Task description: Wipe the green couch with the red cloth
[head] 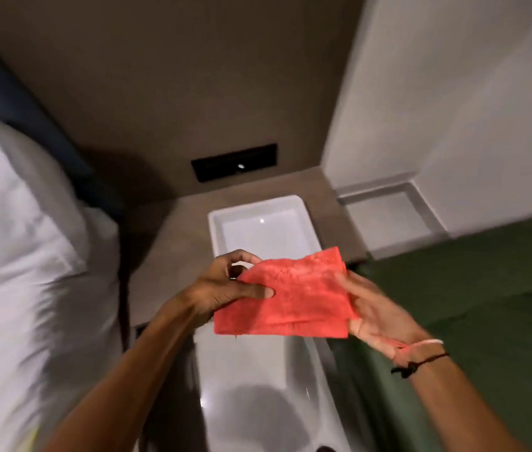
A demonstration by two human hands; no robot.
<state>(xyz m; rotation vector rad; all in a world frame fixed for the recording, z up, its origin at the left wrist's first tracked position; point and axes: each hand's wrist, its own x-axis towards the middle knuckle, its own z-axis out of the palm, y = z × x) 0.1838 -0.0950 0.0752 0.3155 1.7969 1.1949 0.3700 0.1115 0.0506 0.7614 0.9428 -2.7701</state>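
A folded red cloth (294, 295) is held flat in the air in the middle of the view. My left hand (225, 285) pinches its left edge between thumb and fingers. My right hand (375, 311) lies palm up under its right edge, fingers behind the cloth and thumb on top. The green couch (473, 308) fills the lower right, its seat running from beside my right wrist toward the wall. The cloth hangs to the left of the couch and does not touch it.
A white rectangular tray (264, 223) rests on a brown side table (167, 256) below the cloth. A bed with white pillow and sheets (23, 256) fills the left. Glossy white floor (258, 386) shows between bed and couch. A black wall panel (233, 162) sits behind.
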